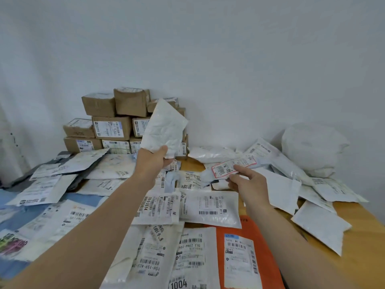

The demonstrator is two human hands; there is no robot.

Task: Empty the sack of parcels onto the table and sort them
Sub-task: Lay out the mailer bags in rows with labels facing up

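Table (358,243) under loose parcels (208,207); box stack (112,126) at 11 o'clock. Your left hand (154,160) grips white mailer (164,128) by lower edge, long axis toward 1 o'clock. Red-labelled packet (233,166) — pinched by your right hand (246,181) — lies 8-to-2, just 12 o'clock of palm.

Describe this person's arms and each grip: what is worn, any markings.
The left forearm and right forearm are bare as far as the frame's edge: no sleeve or cuff shows. The left grip and right grip are bare hands, ungloved. No watch, bracelet, ring, tattoo or other marking is visible on the sides that face the camera.
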